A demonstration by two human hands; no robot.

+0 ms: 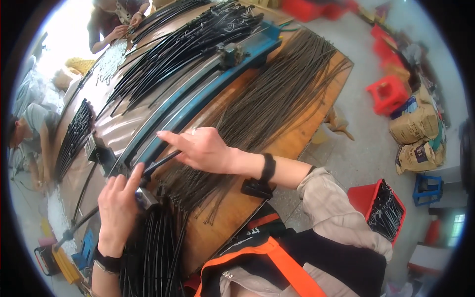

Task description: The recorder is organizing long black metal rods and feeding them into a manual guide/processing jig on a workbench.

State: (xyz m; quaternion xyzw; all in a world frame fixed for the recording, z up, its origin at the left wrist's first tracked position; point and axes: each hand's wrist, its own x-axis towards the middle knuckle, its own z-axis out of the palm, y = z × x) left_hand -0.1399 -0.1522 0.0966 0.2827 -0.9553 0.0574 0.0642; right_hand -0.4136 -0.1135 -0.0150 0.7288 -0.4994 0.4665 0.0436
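A thin black rod (166,160) slants between my hands, just over the near end of a long blue metal rail fixture (183,106). My right hand (203,150) is closed around the rod's upper right part, its index finger stretched along the rail. On the same rod my left hand (118,200) has its fingers curled, with the index finger pointing out to the rod. The rod appears again past my left hand, toward the lower left. A small metal block (146,198) sits beside my left fingers, partly hidden.
Many thin brown rods (277,94) cover the wooden table's (208,242) right side. Black rods (188,49) lie beyond the rail, others (153,252) by my left forearm. A red bin (401,213) stands right, near a red stool (387,94) and sacks (415,123). Two people work across the table.
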